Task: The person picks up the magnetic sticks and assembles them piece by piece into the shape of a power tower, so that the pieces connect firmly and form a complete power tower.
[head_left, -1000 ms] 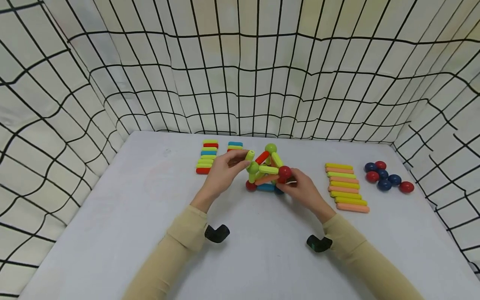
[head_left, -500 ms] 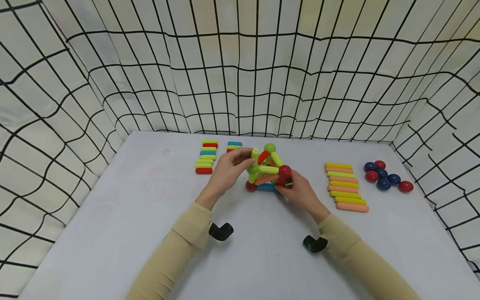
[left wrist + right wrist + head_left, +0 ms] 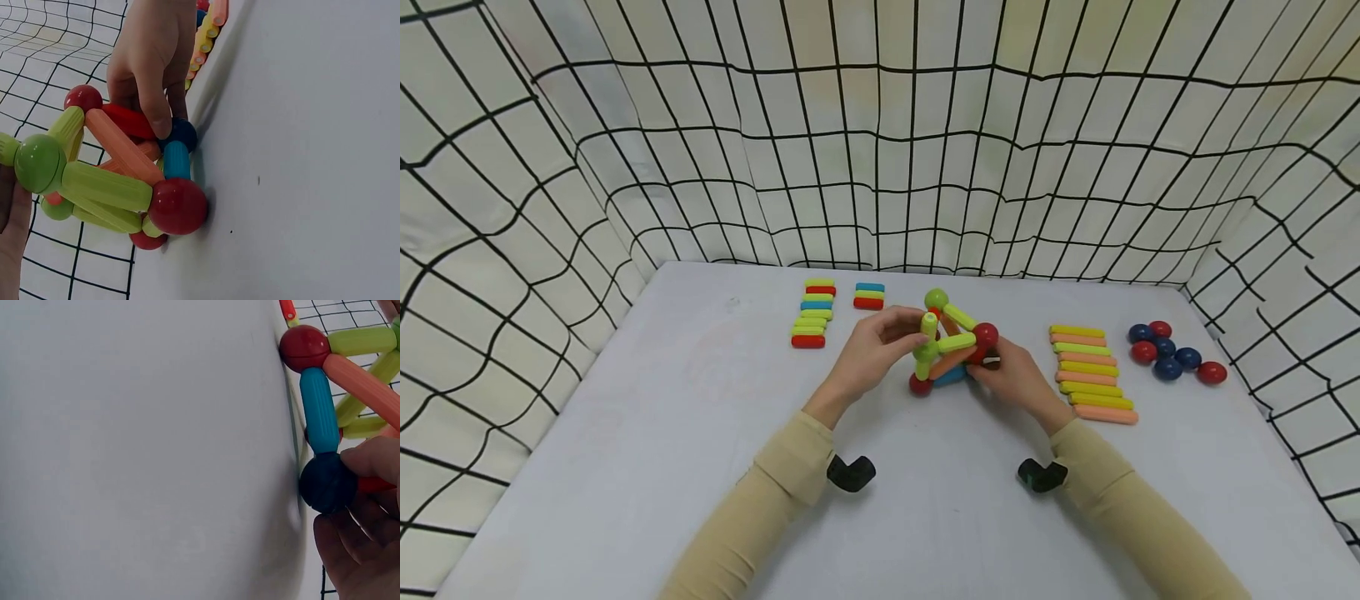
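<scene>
A frame of coloured rods and balls stands between the two hands. The left hand [image 3: 874,353] pinches the green ball [image 3: 926,348] at its near left upper corner, from which a short green rod [image 3: 929,323] points up. Low on the other side, the right hand [image 3: 1017,379] grips the dark blue ball [image 3: 328,483] with thumb and fingers. A blue rod [image 3: 319,411] links that ball to a red ball [image 3: 178,206]. Above the right hand sits another red ball [image 3: 986,336]; a green ball [image 3: 936,299] forms the far corner.
Short rods [image 3: 813,322] lie in a column at the back left, with a smaller stack [image 3: 869,297] beside it. Longer yellow, orange and green rods [image 3: 1087,369] lie right of the hands. Red and blue balls [image 3: 1167,369] are farther right. Black netting [image 3: 880,187] surrounds the table [image 3: 625,433].
Both hands and the frame have shifted slightly right, and the frame has turned a little. The left hand has moved off the small rod stack, which now shows fully.
</scene>
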### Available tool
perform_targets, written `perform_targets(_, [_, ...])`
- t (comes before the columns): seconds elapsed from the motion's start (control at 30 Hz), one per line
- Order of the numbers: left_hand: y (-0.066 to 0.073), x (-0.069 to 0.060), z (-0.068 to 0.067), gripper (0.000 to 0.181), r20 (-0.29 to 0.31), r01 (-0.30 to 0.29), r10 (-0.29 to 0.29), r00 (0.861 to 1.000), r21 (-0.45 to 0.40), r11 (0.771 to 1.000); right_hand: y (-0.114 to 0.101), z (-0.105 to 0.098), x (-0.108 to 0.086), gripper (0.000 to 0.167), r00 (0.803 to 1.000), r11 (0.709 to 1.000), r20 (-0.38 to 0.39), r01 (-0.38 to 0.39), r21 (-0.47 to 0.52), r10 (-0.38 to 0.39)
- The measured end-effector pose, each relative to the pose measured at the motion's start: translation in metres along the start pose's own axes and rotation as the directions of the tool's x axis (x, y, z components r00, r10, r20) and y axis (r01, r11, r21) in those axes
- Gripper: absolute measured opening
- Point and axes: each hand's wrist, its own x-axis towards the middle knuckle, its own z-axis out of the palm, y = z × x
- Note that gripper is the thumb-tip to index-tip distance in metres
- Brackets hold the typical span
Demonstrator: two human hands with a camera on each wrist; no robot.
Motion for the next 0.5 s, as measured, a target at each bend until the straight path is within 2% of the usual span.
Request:
perform_targets(0.33, [0.003,-0.001,0.006,0.030,0.035,-0.040,0.039,0.999,0.019,0.999,0.002,-0.009,0.003,0.048,0.998,0.999,0.058,-0.034,0.006,0.034])
perform_targets(0.5, [-0.002,-0.001,0.004,0.033,0.095,-0.067,0.063,0.993,0.037,0.997,0.006,-0.013,0.006,0.046,0.996,0.999,0.070,-0.050,-0.015,0.051])
